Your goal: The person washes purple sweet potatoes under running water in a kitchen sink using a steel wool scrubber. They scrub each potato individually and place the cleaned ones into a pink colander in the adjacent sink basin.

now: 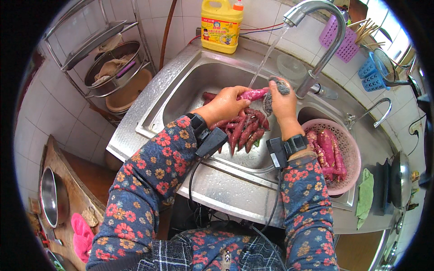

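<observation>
My left hand [226, 104] grips one end of a wet purple sweet potato [252, 95] above the large basin of a stainless steel sink [183, 98]. Around its other end, my right hand [284, 103] holds a grey scouring pad [268, 103]. Behind them a stream of water runs from the chrome faucet [313, 13] into the basin. Under my hands lies a heap of dark red sweet potatoes [242, 130]. To the right, a pink plastic colander [352, 159] holds several brighter, patchily peeled sweet potatoes [328, 149] over the small basin.
A yellow detergent jug [220, 28] and a clear bowl [291, 66] stand behind the sink. A metal rack [101, 13] with pans is at left. A green cloth [365, 198] lies right of the colander. Lower left, a wooden table holds a steel bowl [51, 196] and pink cloth [81, 237].
</observation>
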A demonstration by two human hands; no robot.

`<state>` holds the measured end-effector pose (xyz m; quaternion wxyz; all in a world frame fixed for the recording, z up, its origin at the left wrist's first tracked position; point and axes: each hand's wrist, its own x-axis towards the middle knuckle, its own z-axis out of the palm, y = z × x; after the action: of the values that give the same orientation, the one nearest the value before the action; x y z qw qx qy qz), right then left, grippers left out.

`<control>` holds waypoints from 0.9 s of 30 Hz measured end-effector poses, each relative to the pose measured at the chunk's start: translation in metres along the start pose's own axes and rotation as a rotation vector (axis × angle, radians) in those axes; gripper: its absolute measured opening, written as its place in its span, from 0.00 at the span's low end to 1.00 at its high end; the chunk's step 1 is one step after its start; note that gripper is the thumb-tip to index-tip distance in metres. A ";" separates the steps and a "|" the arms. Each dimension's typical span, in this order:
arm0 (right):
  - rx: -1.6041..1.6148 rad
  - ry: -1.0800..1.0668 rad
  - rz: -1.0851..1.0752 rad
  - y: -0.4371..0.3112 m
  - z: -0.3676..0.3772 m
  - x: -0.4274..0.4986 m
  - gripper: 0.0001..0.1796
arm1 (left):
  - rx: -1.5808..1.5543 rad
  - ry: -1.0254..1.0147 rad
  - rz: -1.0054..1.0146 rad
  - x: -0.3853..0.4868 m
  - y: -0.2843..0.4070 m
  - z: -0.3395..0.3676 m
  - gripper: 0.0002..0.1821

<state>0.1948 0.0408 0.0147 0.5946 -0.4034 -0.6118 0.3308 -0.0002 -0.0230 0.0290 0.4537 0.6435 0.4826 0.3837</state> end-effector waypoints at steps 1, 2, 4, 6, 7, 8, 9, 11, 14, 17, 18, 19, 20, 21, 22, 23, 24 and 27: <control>0.101 0.014 0.059 0.000 -0.006 0.002 0.18 | -0.017 -0.004 -0.022 -0.001 0.001 -0.001 0.21; 0.199 0.021 0.174 0.001 -0.008 0.002 0.19 | -0.017 0.048 -0.015 -0.002 0.000 -0.002 0.21; 0.322 0.021 0.339 0.000 -0.010 0.000 0.23 | -0.036 0.114 -0.029 -0.002 -0.003 -0.006 0.22; 0.318 -0.079 0.291 -0.001 -0.006 -0.004 0.24 | 0.089 0.176 0.074 0.001 -0.008 -0.008 0.22; 0.320 -0.109 0.269 -0.001 -0.003 -0.006 0.24 | 0.150 0.205 0.126 0.002 -0.011 -0.008 0.22; 0.207 -0.154 0.140 -0.001 0.003 -0.006 0.24 | 0.149 0.213 0.177 0.004 -0.013 -0.007 0.22; 0.049 -0.146 0.060 0.000 0.006 -0.008 0.24 | 0.148 0.221 0.228 0.005 -0.014 -0.006 0.22; -0.259 -0.166 -0.095 0.005 0.011 -0.011 0.22 | 0.143 0.218 0.268 0.006 -0.014 -0.007 0.22; -0.306 -0.051 -0.028 0.015 0.006 -0.006 0.18 | 0.039 0.172 0.177 0.005 -0.009 -0.007 0.22; -0.247 0.067 0.066 0.026 -0.002 0.003 0.18 | -0.097 0.129 0.040 0.004 -0.003 -0.006 0.22; -0.211 0.104 0.093 0.028 -0.005 0.004 0.18 | -0.049 0.127 0.053 0.003 -0.002 -0.007 0.22; -0.182 0.125 0.150 0.029 -0.008 0.004 0.19 | -0.004 0.116 0.050 0.003 -0.002 -0.007 0.22; -0.256 0.108 0.199 0.027 -0.014 0.006 0.20 | -0.060 0.126 0.056 0.002 -0.003 -0.007 0.22; -0.303 0.052 0.156 0.025 -0.017 0.003 0.20 | -0.117 0.130 0.047 0.002 -0.003 -0.008 0.22; -0.373 0.004 0.142 0.020 -0.022 -0.001 0.20 | -0.177 0.148 0.027 0.002 -0.005 -0.008 0.22; -0.457 -0.026 0.157 0.014 -0.027 -0.007 0.20 | -0.162 0.159 0.039 0.002 -0.006 -0.008 0.22; -0.474 -0.128 0.150 0.008 -0.029 -0.015 0.21 | -0.151 0.179 0.040 0.003 -0.008 -0.006 0.22; -0.810 -0.331 0.146 -0.013 -0.024 -0.036 0.23 | 0.023 0.236 0.067 0.008 -0.014 -0.006 0.22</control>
<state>0.2164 0.0009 0.0114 0.2576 -0.5877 -0.7488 0.1659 -0.0077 -0.0125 0.0174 0.3732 0.6147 0.5153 0.4661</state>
